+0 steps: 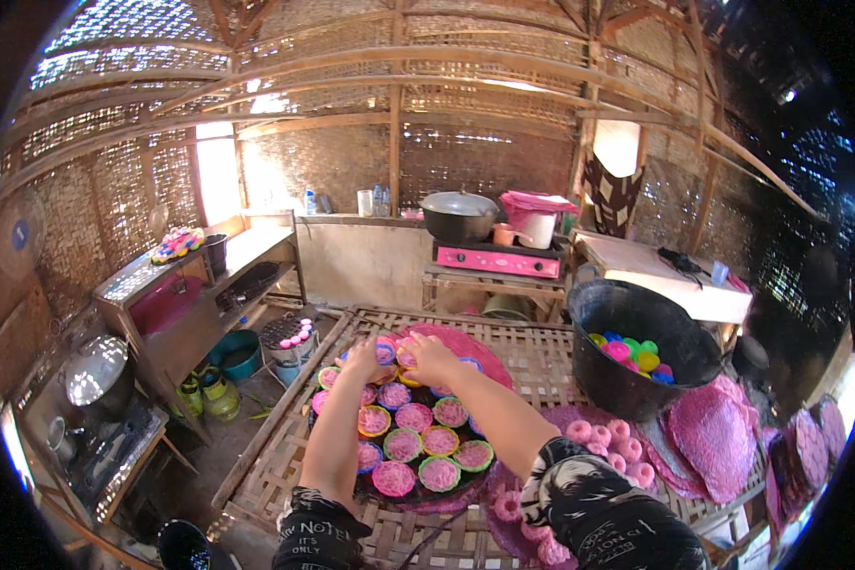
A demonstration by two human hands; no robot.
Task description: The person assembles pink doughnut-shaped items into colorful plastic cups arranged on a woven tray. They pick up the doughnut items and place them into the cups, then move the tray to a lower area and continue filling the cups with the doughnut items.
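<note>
Both hands at far side of a cluster of small coloured cups (403, 444) filled with pink strands, set on the slatted tabletop (541, 356). Left hand (359, 361) over the cups' far left edge; right hand (431, 358) just beside it, over the far middle. Grip of each: fingertips blend into cups; cannot tell whether pinching or spread. Right of cluster: pink coils (617, 442); beyond these, black tub (625, 389) containing bright coloured pieces (647, 362).
</note>
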